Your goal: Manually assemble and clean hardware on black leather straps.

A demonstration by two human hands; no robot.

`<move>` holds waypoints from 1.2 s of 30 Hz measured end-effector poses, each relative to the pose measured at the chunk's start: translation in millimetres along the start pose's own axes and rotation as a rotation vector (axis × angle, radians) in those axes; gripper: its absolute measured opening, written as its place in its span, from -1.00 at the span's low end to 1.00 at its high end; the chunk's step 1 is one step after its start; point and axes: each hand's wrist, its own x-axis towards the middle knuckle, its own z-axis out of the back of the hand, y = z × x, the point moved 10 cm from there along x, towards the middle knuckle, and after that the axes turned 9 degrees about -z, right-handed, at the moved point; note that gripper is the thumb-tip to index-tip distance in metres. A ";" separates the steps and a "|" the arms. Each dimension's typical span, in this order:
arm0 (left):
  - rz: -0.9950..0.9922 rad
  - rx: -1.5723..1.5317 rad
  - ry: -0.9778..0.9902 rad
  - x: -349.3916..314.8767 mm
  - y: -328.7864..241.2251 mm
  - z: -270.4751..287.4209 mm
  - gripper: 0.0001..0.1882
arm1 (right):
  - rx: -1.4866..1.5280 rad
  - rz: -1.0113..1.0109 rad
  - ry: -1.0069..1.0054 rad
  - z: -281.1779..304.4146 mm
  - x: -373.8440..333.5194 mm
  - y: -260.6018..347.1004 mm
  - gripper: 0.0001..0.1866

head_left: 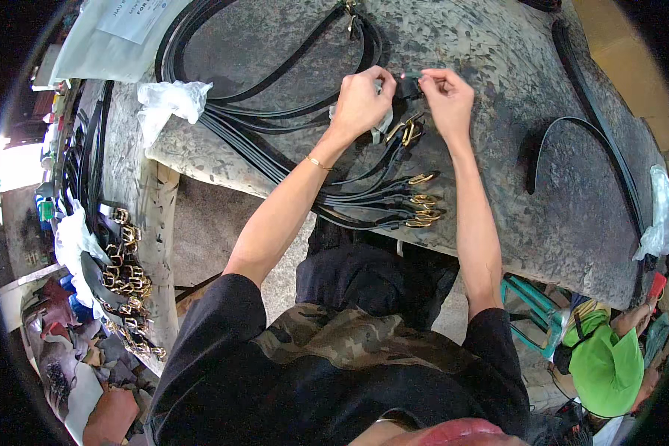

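Above the worn table my left hand (363, 102) is closed in a pinch, close to a bundle of black belts (264, 152). Whatever lies between its fingers is too small to make out. Opposite it, my right hand (449, 97) also pinches, at a small dark piece (409, 88) in the gap between the hands; I cannot tell its kind. Just below the hands, a belt buckle (407, 132) of gold colour rests on the table. Several more gold buckles (424, 201) at the belt ends lie side by side near the table's front edge.
Another black belt (591, 126) curves along the table's (490, 215) right side. Crumpled clear plastic (172, 102) wraps the bundle at left. More buckled belts (130, 279) hang at far left above leather scraps (111, 409). A person in a green garment (608, 364) is at lower right, near a teal stool (531, 308).
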 end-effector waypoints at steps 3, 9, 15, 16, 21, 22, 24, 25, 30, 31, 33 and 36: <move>-0.176 0.037 0.051 -2.3 -18.6 -6.7 -0.69 | 0.598 -0.102 -0.092 20.6 9.6 -15.4 -0.89; -0.250 0.209 0.066 -3.2 -28.6 -15.6 -0.74 | 0.727 -0.090 -0.032 24.6 15.9 -24.1 -0.91; -0.270 0.144 -0.029 -6.9 -32.1 -14.7 -0.84 | 0.347 -0.030 -0.043 27.6 10.1 -9.5 -0.92; -0.259 0.117 -0.070 -6.5 -31.7 -11.4 -0.86 | 0.270 0.016 -0.027 29.2 10.1 -6.9 -0.92; -0.251 0.105 -0.047 -5.6 -29.1 -10.9 -0.88 | 0.158 -0.010 0.007 31.3 8.9 -4.4 -0.94; -0.248 0.099 -0.042 -5.2 -28.2 -11.8 -0.87 | 0.196 0.007 -0.001 33.3 9.5 -4.2 -0.93; -0.249 0.113 -0.047 -5.2 -27.1 -12.1 -0.85 | 0.206 0.001 0.009 34.0 12.2 -8.1 -0.94; -0.250 0.127 -0.053 -5.3 -26.6 -11.8 -0.83 | 0.215 -0.004 0.021 33.9 13.1 -10.2 -0.94; -0.252 0.157 -0.001 -6.8 -37.0 -14.5 -0.81 | 0.190 0.012 0.075 33.3 14.1 -12.9 -0.94; -0.248 0.165 0.016 -6.6 -36.9 -16.2 -0.82 | 0.165 0.018 0.087 32.0 14.2 -12.5 -0.94; -0.266 0.172 -0.005 -7.0 -33.1 -15.6 -0.84 | 0.090 -0.010 0.099 28.9 13.2 -10.2 -0.95; -0.292 0.161 -0.038 -7.8 -31.9 -15.2 -0.87 | 0.007 -0.031 0.112 26.0 11.7 -10.8 -0.96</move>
